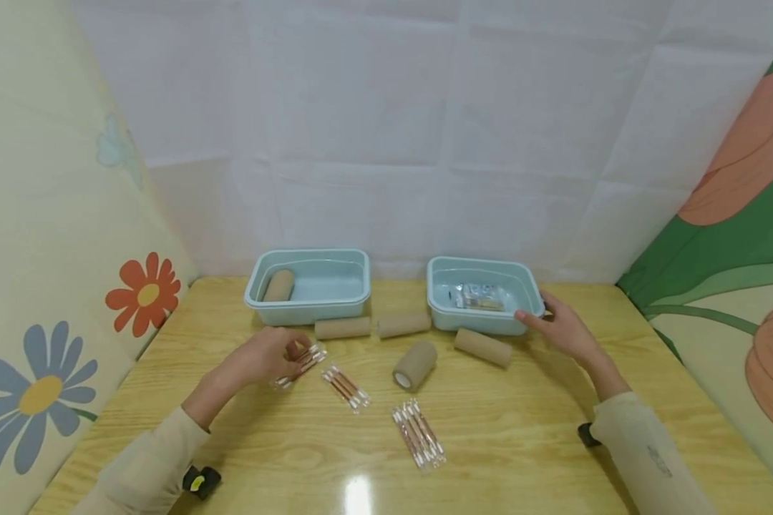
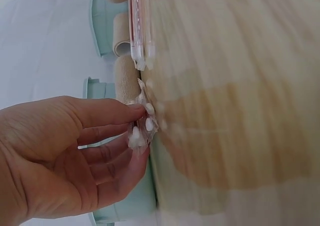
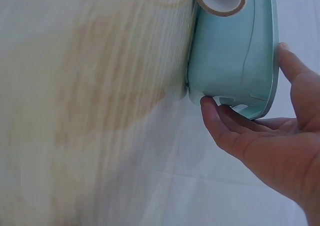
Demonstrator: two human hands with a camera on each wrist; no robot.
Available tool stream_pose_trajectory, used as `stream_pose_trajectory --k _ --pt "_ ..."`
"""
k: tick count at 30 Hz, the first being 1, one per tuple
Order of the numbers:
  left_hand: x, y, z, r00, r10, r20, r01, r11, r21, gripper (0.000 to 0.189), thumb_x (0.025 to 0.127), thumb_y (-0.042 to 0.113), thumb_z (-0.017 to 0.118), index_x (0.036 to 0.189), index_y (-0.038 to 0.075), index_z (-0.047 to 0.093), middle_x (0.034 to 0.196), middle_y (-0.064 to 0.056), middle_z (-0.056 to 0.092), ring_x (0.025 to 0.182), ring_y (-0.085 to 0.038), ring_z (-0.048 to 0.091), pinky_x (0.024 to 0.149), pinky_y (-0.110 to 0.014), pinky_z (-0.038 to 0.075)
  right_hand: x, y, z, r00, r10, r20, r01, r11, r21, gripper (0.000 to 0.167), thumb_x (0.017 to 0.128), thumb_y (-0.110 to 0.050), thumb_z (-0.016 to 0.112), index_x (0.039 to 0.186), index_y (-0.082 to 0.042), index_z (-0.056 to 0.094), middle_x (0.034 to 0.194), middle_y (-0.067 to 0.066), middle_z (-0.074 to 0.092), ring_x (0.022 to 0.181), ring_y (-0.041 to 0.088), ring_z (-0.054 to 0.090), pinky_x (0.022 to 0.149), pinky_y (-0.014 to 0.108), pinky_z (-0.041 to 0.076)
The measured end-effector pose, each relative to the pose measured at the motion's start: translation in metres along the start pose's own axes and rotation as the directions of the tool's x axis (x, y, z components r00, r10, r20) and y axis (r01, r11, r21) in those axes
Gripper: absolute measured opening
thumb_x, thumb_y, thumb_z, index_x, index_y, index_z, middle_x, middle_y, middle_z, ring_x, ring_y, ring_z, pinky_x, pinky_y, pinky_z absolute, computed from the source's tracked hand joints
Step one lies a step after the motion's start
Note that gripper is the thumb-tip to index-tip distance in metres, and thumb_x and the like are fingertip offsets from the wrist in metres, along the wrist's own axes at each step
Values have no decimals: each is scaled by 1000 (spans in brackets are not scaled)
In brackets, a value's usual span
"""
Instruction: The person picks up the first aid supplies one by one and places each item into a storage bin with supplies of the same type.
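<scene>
With thumb and fingertips, my left hand (image 1: 260, 357) pinches a clear packet of cotton swabs (image 2: 145, 121) at table level, in front of the left light-blue plastic tub (image 1: 309, 313). My right hand (image 1: 565, 330) holds the right end of the other light-blue tub (image 3: 225, 61), thumb at the rim and fingers against the side wall. Inside that tub lies a small clear-and-blue packet (image 1: 480, 296). A tan bandage roll (image 1: 279, 286) sits in the left tub. Two more swab packets, one nearby (image 1: 346, 388) and one closer to me (image 1: 419, 434), lie on the table.
Several tan bandage rolls lie on the wooden table (image 1: 283, 450): one by the left tub (image 1: 343, 328), one between the tubs (image 1: 404, 325), one before the right tub (image 1: 483, 347), one nearer the middle (image 1: 415, 365). A white cloth (image 1: 361, 143) hangs behind the tubs.
</scene>
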State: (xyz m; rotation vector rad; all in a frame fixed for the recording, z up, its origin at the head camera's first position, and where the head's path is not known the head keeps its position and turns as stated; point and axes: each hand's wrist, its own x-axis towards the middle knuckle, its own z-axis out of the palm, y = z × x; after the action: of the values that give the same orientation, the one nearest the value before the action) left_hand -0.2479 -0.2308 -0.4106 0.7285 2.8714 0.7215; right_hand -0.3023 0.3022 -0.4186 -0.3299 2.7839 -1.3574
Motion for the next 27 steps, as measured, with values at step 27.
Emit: stream_pose_trajectory --k 27 --pt "2 22 -6 996 46 -82 -47 999 -11 31 86 -3 74 117 -1 69 83 1 67 74 -13 62 63 -34 53 0 1 0 1000 3 3 -3 1000 21 89 98 -51 64 162 -4 23 149 28 44 127 47 51 92 54 52"
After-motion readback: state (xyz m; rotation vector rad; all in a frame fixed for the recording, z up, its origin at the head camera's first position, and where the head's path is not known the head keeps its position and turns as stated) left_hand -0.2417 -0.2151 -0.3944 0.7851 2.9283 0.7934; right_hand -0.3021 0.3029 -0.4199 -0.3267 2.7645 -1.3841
